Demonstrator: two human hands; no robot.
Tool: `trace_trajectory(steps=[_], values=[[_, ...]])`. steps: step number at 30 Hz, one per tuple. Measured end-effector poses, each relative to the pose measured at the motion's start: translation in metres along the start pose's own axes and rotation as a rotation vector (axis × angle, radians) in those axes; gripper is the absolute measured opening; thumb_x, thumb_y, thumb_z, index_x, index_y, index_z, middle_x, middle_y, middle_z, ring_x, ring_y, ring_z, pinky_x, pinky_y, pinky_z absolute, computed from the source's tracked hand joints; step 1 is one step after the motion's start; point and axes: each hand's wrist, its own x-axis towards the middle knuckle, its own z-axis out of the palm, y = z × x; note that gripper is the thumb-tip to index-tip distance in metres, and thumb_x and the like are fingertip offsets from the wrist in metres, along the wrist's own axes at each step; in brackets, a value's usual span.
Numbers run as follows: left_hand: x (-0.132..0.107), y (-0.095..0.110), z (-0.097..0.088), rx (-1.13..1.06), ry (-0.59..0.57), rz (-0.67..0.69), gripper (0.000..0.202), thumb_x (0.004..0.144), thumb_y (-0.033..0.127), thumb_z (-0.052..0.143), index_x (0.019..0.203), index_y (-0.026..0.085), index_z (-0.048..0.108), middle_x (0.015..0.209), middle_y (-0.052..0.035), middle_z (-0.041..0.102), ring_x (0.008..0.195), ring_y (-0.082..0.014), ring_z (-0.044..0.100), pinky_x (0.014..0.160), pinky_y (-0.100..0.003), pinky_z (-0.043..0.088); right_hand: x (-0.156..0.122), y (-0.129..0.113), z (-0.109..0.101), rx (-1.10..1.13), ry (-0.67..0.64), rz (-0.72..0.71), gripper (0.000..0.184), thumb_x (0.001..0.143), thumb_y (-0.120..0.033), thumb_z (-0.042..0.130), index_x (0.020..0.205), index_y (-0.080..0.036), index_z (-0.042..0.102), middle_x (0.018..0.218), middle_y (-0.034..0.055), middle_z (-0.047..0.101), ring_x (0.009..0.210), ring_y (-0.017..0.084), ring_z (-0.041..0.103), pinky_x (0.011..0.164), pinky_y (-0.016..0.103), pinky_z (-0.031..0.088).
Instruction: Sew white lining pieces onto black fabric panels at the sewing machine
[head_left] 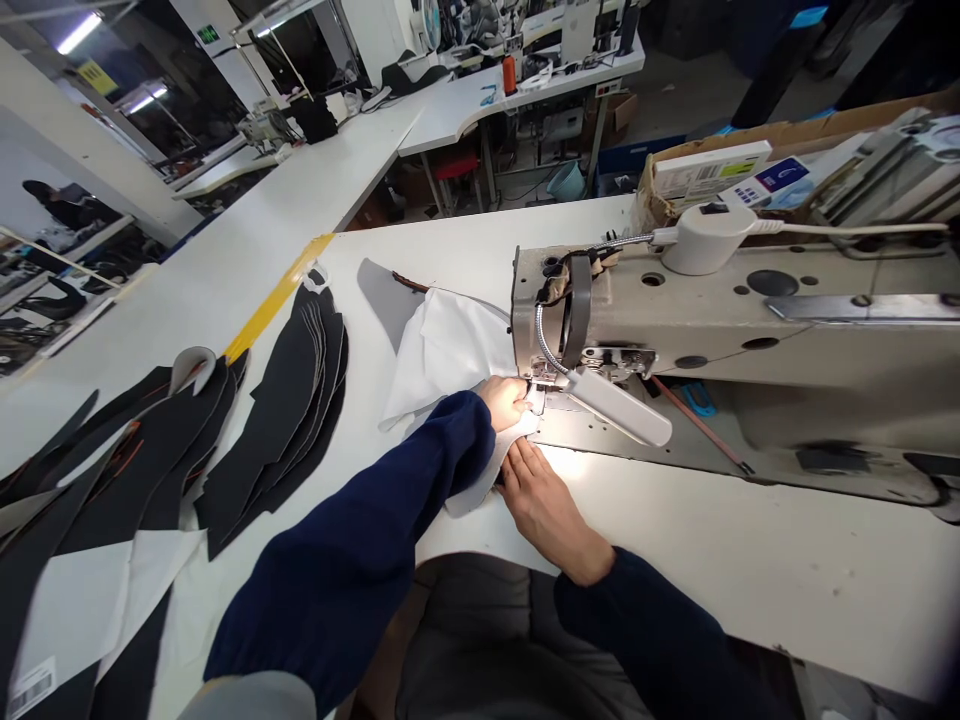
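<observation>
Left hand (506, 403) grips pale fabric (476, 492) slanting from sewing machine (697, 335) toward lap (472, 640).

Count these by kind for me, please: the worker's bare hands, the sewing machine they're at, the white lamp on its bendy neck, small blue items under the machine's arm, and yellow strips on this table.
Hands, left hand and right hand: 2
Sewing machine: 1
White lamp: 1
Blue item: 1
Yellow strip: 1
Total: 6
</observation>
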Motion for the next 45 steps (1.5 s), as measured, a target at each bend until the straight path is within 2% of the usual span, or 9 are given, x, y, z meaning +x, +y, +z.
trace_trajectory(steps=[12,17,21,28,32,34,36,40,45], values=[[0.009,0.001,-0.007,0.204,-0.001,0.153,0.026,0.089,0.026,0.042,0.089,0.014,0.064,0.093,-0.0095,0.067,0.087,-0.0192,0.062,0.079,-0.026,0.046,0.014,0.013,0.004,-0.024,-0.023,0.024,0.042,0.092,-0.02,0.041,0.123,0.007,0.048,0.128,0.0274,0.047,0.125,0.037,0.037,0.102,0.05,0.035],[0.014,0.0,-0.01,0.248,-0.06,0.175,0.024,0.087,0.025,0.044,0.091,0.013,0.064,0.094,-0.0102,0.066,0.086,-0.0205,0.063,0.079,-0.028,0.047,0.017,0.016,0.005,0.005,-0.023,0.045,0.041,0.092,-0.017,0.037,0.125,0.006,0.046,0.13,0.0273,0.045,0.127,0.034,0.035,0.103,0.049,0.034],[0.022,-0.003,-0.007,0.288,-0.022,0.18,0.028,0.089,0.024,0.039,0.093,0.012,0.064,0.095,-0.0121,0.066,0.088,-0.0213,0.062,0.08,-0.029,0.046,0.019,0.021,0.006,-0.015,-0.014,0.064,0.041,0.092,-0.018,0.037,0.124,0.007,0.047,0.129,0.0274,0.046,0.126,0.034,0.036,0.103,0.048,0.034],[0.033,-0.009,-0.015,0.454,-0.063,0.352,0.026,0.086,0.023,0.044,0.104,0.014,0.061,0.103,-0.0099,0.064,0.097,-0.0219,0.059,0.083,-0.029,0.045,0.022,0.027,0.007,-0.02,-0.009,0.094,0.042,0.092,-0.019,0.039,0.125,0.007,0.046,0.129,0.0266,0.046,0.127,0.034,0.035,0.104,0.046,0.034],[0.024,-0.008,-0.02,0.374,-0.024,0.28,0.031,0.088,0.028,0.039,0.108,0.015,0.059,0.103,-0.009,0.064,0.096,-0.0199,0.06,0.079,-0.027,0.047,0.021,0.025,0.01,-0.027,0.007,0.11,0.041,0.092,-0.018,0.04,0.124,0.005,0.047,0.127,0.0267,0.049,0.127,0.033,0.036,0.104,0.047,0.033],[0.019,-0.008,-0.018,0.319,-0.008,0.24,0.034,0.087,0.037,0.043,0.108,0.015,0.059,0.104,-0.0091,0.063,0.096,-0.0203,0.059,0.08,-0.027,0.047,0.021,0.025,0.011,-0.023,0.007,0.117,0.041,0.091,-0.019,0.041,0.124,0.005,0.048,0.126,0.0262,0.049,0.127,0.033,0.036,0.104,0.047,0.033],[0.015,-0.007,-0.014,0.3,-0.002,0.193,0.036,0.084,0.039,0.048,0.108,0.015,0.058,0.107,-0.0097,0.061,0.099,-0.0215,0.058,0.083,-0.028,0.047,0.021,0.025,0.011,-0.018,0.01,0.12,0.042,0.091,-0.02,0.041,0.125,0.004,0.047,0.128,0.0262,0.048,0.128,0.032,0.035,0.104,0.047,0.033],[0.014,-0.005,-0.006,0.316,-0.013,0.089,0.032,0.086,0.031,0.043,0.109,0.013,0.057,0.109,-0.0122,0.059,0.098,-0.0229,0.058,0.082,-0.031,0.048,0.021,0.025,0.01,-0.033,0.001,0.113,0.042,0.092,-0.019,0.04,0.126,0.005,0.046,0.132,0.0263,0.044,0.129,0.033,0.033,0.104,0.046,0.033],[0.013,-0.003,-0.002,0.337,-0.009,0.102,0.031,0.086,0.024,0.042,0.114,0.018,0.054,0.111,-0.0108,0.057,0.099,-0.0231,0.056,0.081,-0.032,0.047,0.02,0.023,0.006,-0.056,-0.02,0.084,0.04,0.09,-0.016,0.039,0.124,0.004,0.049,0.13,0.0252,0.046,0.128,0.034,0.034,0.102,0.047,0.035]])
